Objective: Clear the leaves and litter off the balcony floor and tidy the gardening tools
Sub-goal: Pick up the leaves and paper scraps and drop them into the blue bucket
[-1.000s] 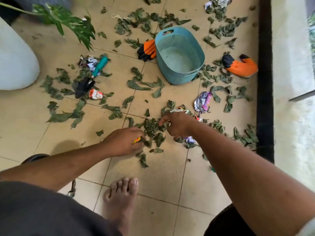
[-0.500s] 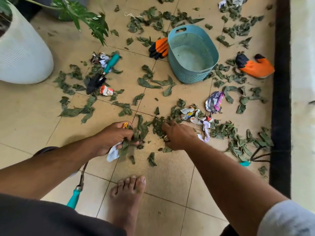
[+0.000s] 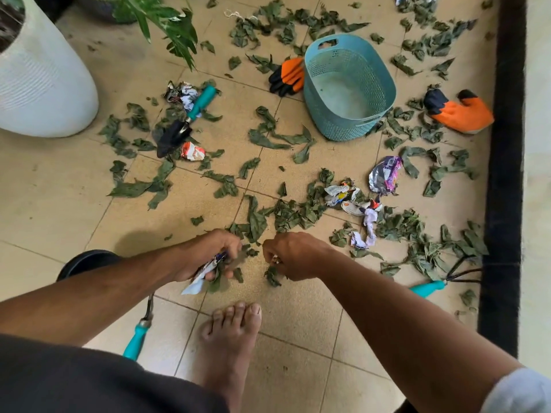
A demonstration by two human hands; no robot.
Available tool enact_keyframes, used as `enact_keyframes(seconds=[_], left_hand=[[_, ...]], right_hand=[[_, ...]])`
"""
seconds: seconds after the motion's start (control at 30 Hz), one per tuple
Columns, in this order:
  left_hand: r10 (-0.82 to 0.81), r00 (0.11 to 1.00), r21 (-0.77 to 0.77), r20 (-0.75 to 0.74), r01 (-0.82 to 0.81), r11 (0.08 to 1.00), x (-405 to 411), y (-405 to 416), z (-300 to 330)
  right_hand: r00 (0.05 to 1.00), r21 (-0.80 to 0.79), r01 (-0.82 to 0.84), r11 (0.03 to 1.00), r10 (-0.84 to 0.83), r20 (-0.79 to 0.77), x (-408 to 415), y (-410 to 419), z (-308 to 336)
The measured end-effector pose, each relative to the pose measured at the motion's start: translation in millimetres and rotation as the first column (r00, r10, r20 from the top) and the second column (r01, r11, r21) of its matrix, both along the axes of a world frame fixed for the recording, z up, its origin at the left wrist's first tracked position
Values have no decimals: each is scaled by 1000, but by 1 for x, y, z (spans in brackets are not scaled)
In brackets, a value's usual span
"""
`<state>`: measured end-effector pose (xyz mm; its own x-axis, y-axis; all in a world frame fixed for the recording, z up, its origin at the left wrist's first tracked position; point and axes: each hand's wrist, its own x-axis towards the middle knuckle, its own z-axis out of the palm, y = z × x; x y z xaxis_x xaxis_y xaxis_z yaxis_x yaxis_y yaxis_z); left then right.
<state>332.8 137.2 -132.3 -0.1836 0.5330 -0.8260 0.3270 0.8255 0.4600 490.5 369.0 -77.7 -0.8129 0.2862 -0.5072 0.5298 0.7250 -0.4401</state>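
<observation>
Floor point(image 3: 74, 186): beige square tiles with thin grout lines.
Right edge: black strip point(image 3: 504, 162) runs along the floor, pale wall point(image 3: 538, 144) beyond it.
Top left: white ribbed planter point(image 3: 44, 84).
Light: soft, even daylight.

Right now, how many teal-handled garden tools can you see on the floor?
3. A trowel lies among leaves near the white pot; a tool pokes from under the left forearm; a hand rake lies at right. Leaves may hide more.

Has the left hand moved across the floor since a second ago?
Yes. The left hand, gripping leaves and a wrapper, has drawn back toward the bare foot, away from the blue basket.
</observation>
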Motion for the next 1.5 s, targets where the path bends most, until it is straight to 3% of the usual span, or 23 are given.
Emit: enact_keyframes(seconds=[0.03,0.1,0.13,0.23,0.27,0.37,0.47,0.53,0.6,0.7,0.77,0.87,0.93,1.03,1.17,1.27,1.37,1.5], left_hand=[[-71,997,126,-11,71,989,14,-27,-15],[-94,996,207,4,92,974,19,-27,-13],[-84,996,153,20,80,985,14,-18,-3],[190,981,91,31,-192,977,-42,85,48],[181,983,99,30,-184,978,-51,122,59],[22,998,170,54,-31,985,-66,140,73],[-175,972,320,-154,217,922,-63,144,69],[-313,857,402,-410,478,781,-66,147,57],[-381,728,401,-570,651,644,-75,157,53],[-508,486,245,-712,849,468,-65,162,51],[-539,398,172,-742,891,421,-62,165,51],[-562,358,115,-745,900,421,-60,165,49],[-551,398,149,-734,885,440,-62,165,46],[-532,555,265,-640,809,525,-68,166,46],[-392,789,440,-473,597,671,-72,168,56],[-345,851,463,-397,509,726,-76,169,61],[-275,912,472,-305,395,788,-76,170,68],[-153,985,473,-75,170,865,-75,168,76]], right_hand=[[1000,-11,-7,1000,7,0,0,-4,-3],[1000,-30,-25,999,25,1,2,-11,-6],[999,-20,-45,999,45,6,3,-13,-7],[988,83,-151,985,149,30,6,-17,-14],[987,93,-162,982,159,37,7,-17,-15],[997,73,-79,994,79,4,3,-12,-15],[991,-8,125,992,-125,-57,-2,8,-3],[961,24,235,972,-228,-157,-3,26,8],[943,160,290,943,-254,-213,-1,42,11],[959,248,278,928,-254,-125,-1,51,2],[975,245,222,944,-212,-69,0,44,-7],[993,261,120,958,-115,-32,0,26,-11],[996,267,94,959,-87,-38,-3,16,-7],[995,261,100,960,-92,-42,-2,10,-4],[951,-8,295,955,-294,-99,1,25,0],[899,-149,393,907,-413,-147,0,43,15],[815,-239,540,807,-572,-92,3,56,28],[645,-317,708,631,-761,-75,11,70,37]])
